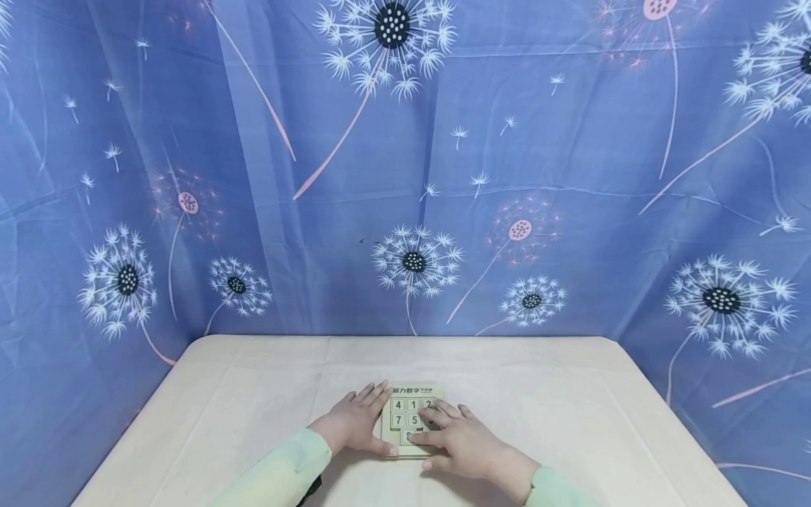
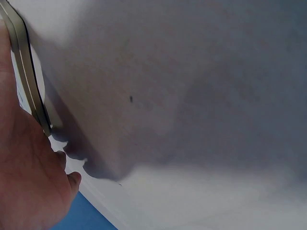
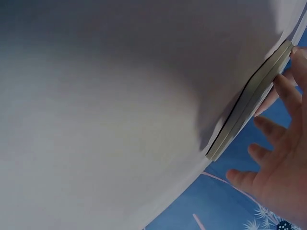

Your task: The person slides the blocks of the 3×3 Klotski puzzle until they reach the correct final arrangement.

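Observation:
A pale green number slide puzzle (image 1: pixel 412 390) lies on the table, with square numbered tiles in its tray. Tiles 4, 1, 2, 7 and 5 show; a gap is at the tray's lower left. My left hand (image 1: pixel 357 420) holds the puzzle's left side, fingers along the upper left edge and thumb at the bottom edge. Over the right-hand tiles spreads my right hand (image 1: pixel 465 443), a fingertip on the bottom-row tile (image 1: pixel 408 436), covering its number. Both wrist views catch the puzzle's side edge (image 2: pixel 29 79) beside a hand; in the right one the fingers (image 3: pixel 268 129) are extended.
The table (image 1: pixel 285 362) has a pale cover and rounded back corners. Blue cloth (image 1: pixel 329 267) printed with dandelions hangs behind it and along both sides. A small dark object (image 1: pixel 310 491) shows under the left sleeve.

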`<state>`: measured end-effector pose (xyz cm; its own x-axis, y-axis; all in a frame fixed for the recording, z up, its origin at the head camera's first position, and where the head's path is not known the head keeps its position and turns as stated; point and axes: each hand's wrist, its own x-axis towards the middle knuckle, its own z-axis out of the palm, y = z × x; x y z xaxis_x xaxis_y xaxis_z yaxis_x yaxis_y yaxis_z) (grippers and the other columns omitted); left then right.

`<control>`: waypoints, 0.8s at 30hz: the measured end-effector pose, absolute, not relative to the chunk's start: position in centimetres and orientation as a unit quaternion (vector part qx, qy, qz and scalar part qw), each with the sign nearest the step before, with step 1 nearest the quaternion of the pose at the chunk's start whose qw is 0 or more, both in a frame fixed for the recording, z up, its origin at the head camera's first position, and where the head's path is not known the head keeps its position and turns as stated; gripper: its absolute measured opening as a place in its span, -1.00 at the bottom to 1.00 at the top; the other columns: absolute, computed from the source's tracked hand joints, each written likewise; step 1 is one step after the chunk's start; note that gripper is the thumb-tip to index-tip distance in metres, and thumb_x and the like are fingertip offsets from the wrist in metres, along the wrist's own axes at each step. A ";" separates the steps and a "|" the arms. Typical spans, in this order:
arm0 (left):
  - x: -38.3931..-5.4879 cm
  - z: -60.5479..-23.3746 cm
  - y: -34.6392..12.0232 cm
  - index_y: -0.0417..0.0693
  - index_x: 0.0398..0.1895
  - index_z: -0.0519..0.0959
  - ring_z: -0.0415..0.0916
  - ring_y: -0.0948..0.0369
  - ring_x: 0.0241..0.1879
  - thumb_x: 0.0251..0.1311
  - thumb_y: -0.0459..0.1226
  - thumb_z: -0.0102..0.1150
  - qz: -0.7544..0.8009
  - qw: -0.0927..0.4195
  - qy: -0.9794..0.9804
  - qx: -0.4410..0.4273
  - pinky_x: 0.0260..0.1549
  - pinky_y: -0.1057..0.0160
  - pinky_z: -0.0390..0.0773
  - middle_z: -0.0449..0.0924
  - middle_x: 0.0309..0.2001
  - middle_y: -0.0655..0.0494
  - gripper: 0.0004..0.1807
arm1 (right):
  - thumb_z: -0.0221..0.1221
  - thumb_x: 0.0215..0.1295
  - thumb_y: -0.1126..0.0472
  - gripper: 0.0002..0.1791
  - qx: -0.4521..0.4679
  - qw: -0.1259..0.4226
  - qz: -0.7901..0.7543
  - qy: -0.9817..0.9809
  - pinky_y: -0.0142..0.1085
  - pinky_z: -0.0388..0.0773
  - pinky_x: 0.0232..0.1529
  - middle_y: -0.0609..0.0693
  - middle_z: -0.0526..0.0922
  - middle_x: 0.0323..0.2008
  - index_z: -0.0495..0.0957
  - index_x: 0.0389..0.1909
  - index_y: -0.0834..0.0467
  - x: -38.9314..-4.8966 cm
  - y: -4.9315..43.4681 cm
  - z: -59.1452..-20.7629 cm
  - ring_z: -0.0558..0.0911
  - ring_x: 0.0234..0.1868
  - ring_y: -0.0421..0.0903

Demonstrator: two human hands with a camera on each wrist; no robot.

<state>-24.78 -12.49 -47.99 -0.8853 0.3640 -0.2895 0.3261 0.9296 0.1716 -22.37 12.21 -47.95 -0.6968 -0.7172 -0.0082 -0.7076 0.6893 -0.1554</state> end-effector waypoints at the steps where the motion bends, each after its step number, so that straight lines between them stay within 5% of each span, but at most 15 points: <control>1: -24.8 -48.0 -12.5 -0.05 0.63 0.08 0.00 0.02 0.66 0.01 0.40 0.34 0.059 0.159 0.969 0.179 0.62 -0.09 0.16 0.00 0.68 0.07 0.25 | 0.20 0.29 -0.33 -0.45 -0.389 0.033 -0.071 0.918 0.41 0.39 0.37 0.04 0.43 0.49 0.57 0.28 -0.33 -22.4 12.3 -47.9 0.34 0.54 0.24; 24: -24.9 -48.1 -12.4 -0.03 0.63 0.08 0.00 0.03 0.66 -0.01 0.42 0.33 0.052 0.159 0.970 0.175 0.62 -0.07 0.16 0.01 0.68 0.08 0.26 | 0.21 0.27 -0.32 -0.46 -0.399 0.021 -0.080 0.913 0.43 0.42 0.32 0.06 0.47 0.47 0.60 0.26 -0.32 -22.7 13.3 -47.9 0.38 0.51 0.28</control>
